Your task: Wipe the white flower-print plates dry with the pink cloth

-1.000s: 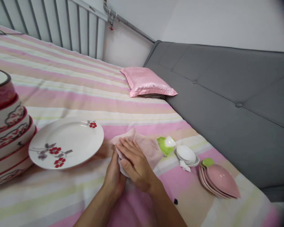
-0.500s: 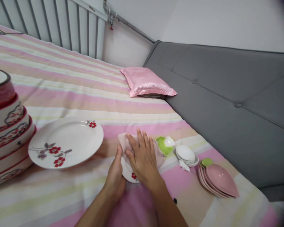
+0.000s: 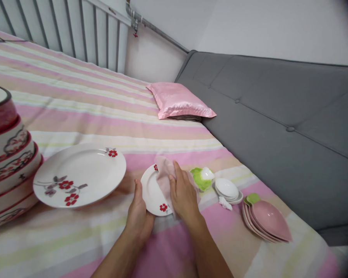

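Between the fingers of the left hand and right hand is the small plate. The left ones, partly hidden, hold its rim; the right, bent, clasp the cloth over it.

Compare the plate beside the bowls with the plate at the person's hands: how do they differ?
Size: the large plate is clearly wider than the small plate.
Cover: a pink cloth held in the right hand hides part of the small plate; no cloth lies on the large plate.
Contact: the left hand is at the small plate's edge; the large plate lies apart from both hands.
Shared: both are white with red flowers.
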The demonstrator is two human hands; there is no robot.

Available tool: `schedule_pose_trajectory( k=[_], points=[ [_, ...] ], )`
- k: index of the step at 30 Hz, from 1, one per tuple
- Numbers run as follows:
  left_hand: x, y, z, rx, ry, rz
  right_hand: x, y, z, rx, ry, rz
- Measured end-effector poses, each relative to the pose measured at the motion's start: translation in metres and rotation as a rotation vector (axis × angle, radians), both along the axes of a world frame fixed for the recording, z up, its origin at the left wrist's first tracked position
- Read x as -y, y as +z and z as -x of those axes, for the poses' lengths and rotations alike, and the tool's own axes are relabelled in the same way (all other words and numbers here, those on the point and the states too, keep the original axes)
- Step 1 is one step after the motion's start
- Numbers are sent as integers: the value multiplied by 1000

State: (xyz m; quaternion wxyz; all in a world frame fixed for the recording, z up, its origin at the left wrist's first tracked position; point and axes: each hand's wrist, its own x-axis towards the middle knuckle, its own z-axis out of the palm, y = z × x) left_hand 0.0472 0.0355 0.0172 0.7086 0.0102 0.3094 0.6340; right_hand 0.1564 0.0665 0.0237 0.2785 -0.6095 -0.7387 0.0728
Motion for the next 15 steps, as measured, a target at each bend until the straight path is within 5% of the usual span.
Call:
schedule_pose_trajectory(
  k=[7,15],
  points=[
    [-1,4,1,3,45,48,3,6,1,40,-144,154],
    [-1,-1,1,-95,76,22,-1,8,-1,173,-164,97]
  ],
)
